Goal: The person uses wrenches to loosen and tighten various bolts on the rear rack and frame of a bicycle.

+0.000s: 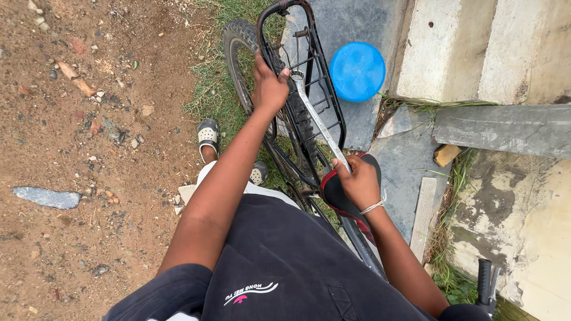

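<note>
Between the two hands runs a long silver wrench (pixel 318 122), slanting from upper left to lower right above the black rear rack (pixel 321 89) of a bicycle. Its ring end lies at the rack's near rail, touching the thumb of the left hand (pixel 270 89), while its lower end disappears into the right hand (pixel 358 183). The right hand is closed around that end of the wrench, knuckles up, and sits directly over the black saddle (pixel 339 199) with red trim; a thin pale bracelet (pixel 375 206) circles the wrist. The right forearm comes in from the lower right, bent at the elbow.

The left arm stretches almost straight forward from the shoulder, well ahead of the right. Its hand is curled over the left rail of the rack, fingers wrapped around the tube and hidden beneath it, thumb pointing toward the wrench head.

Under the rack shows the knobbly rear tyre (pixel 238 41), standing on a strip of grass. A round blue lid (pixel 357 72) lies on grey concrete just right of the rack, apart from both hands. Below the left arm, two feet in pale sandals (pixel 207 135) stand at the edge of the reddish dirt.
</note>
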